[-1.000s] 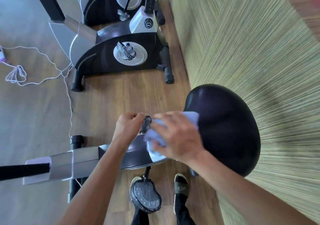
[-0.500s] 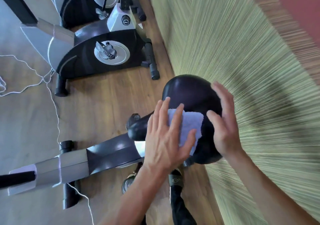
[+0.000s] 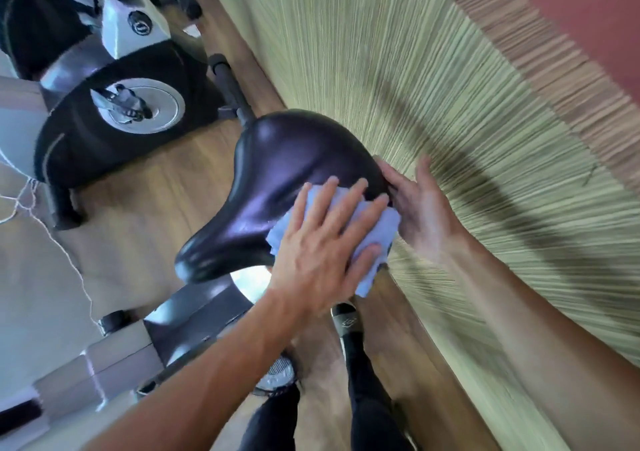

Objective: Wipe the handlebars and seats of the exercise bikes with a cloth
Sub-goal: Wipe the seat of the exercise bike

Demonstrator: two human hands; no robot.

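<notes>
Moved: since half a second ago our flat palm and cloth slid toward the seat's wide rear edge.
Left hand: released, fingers straight, pressing cloth down; we should sweep toward the nose.
Right hand: released, bracing the seat's rear edge.

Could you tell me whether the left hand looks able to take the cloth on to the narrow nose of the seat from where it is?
Probably yes: the left hand presses the cloth flat on the seat, and the bare nose lies open, nothing covering it.
</notes>
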